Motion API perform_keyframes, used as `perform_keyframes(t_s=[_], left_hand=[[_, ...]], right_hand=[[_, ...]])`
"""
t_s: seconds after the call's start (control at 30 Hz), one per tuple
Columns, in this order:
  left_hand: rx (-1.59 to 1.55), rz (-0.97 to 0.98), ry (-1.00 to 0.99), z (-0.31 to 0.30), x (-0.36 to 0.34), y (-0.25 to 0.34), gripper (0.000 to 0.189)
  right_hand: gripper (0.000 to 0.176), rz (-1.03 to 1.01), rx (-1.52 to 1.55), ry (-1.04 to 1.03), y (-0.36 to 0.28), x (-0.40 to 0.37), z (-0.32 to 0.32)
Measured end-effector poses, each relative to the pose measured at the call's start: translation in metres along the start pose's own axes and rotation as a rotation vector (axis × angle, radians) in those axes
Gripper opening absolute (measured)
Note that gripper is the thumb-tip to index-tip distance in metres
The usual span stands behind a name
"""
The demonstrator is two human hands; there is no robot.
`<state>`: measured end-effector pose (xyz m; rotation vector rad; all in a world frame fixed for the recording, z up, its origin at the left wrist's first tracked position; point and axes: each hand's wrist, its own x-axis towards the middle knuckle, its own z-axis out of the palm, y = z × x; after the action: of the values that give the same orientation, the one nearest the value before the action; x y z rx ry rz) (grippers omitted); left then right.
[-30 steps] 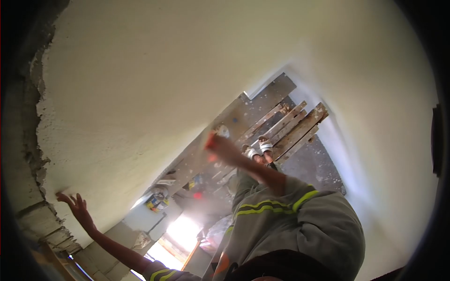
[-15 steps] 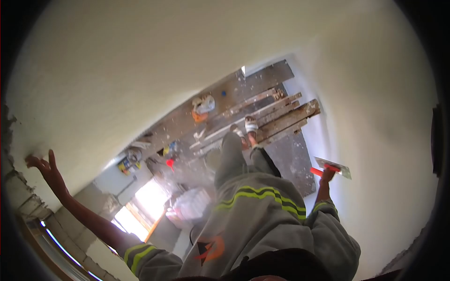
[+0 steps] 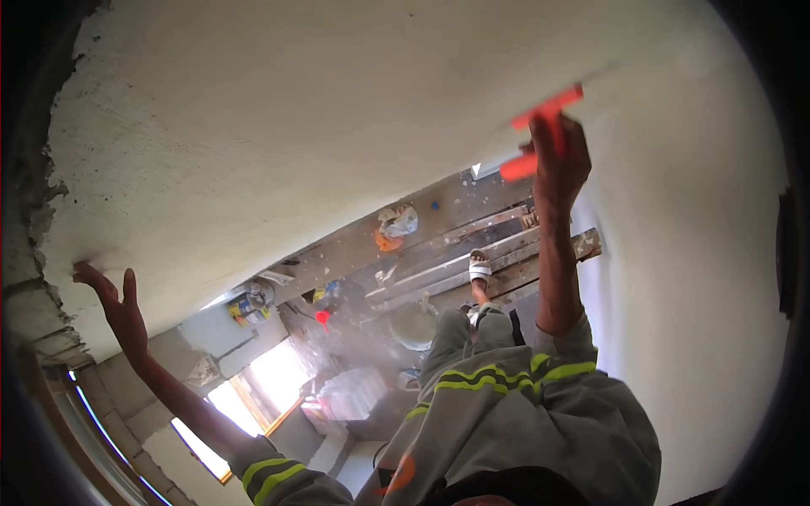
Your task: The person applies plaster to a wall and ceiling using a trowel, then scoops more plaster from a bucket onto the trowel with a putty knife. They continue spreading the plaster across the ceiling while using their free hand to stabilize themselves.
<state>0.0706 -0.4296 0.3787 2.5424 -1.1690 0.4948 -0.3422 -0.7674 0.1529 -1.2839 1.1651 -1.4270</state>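
A plastering trowel (image 3: 548, 108) with a red handle is gripped in my right hand (image 3: 564, 164), which is raised in front of me. The trowel's thin blade shows edge-on and blurred, close against the pale plastered wall (image 3: 304, 126). Out to the left, my left hand (image 3: 122, 308) reaches up with its fingers apart and holds nothing. Its fingertips are right at the wall surface, near the ragged plaster edge (image 3: 55, 181).
Below me, wooden planks (image 3: 515, 253) lie across the floor, with my sandalled foot (image 3: 479, 268) over them. A round bucket (image 3: 413, 327), a plastic bag (image 3: 399, 221) and a red object (image 3: 322, 318) are nearby. Clear plastic containers (image 3: 350, 395) stand near the bright window (image 3: 274, 379).
My right hand has swung from low at the right up to the wall ahead with the trowel. My left hand stays near the wall, and the view has shifted.
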Motion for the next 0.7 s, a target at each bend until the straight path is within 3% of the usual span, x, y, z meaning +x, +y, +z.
perform_keyframes(t_s=[0.13,0.23,0.33,0.4,0.43,0.47,0.53,0.67,0.7], left_hand=[[-0.072,0.023,-0.018,-0.002,-0.001,-0.014,0.078],[0.033,0.033,-0.017,-0.003,-0.002,-0.023,0.079],[0.310,0.058,0.134,-0.005,-0.006,-0.002,0.065],[0.184,0.060,0.146,0.003,-0.019,0.037,0.041],[0.113,0.204,0.286,0.022,-0.029,0.113,0.026],[0.011,0.465,0.280,0.044,-0.035,0.150,0.028],[0.046,0.713,0.211,0.078,-0.038,0.219,0.032],[0.141,0.969,0.375,0.102,0.005,0.306,0.042],[0.230,1.012,0.332,0.104,0.016,0.316,0.049]], right_hand=[[0.024,-0.289,0.060,0.048,-0.058,0.020,0.042],[0.024,-0.139,0.120,0.044,-0.070,-0.008,0.039],[0.021,-0.005,-0.041,0.019,-0.024,-0.047,0.008],[0.021,0.110,-0.096,0.005,0.003,-0.078,-0.019],[0.022,0.213,-0.068,0.004,0.007,-0.089,-0.028],[0.021,0.228,-0.066,-0.012,0.008,-0.093,-0.035],[0.021,0.259,-0.062,-0.046,0.013,-0.096,-0.048],[0.018,0.185,-0.002,0.026,0.005,-0.095,-0.063],[0.018,0.207,0.027,0.053,0.004,-0.096,-0.069]])
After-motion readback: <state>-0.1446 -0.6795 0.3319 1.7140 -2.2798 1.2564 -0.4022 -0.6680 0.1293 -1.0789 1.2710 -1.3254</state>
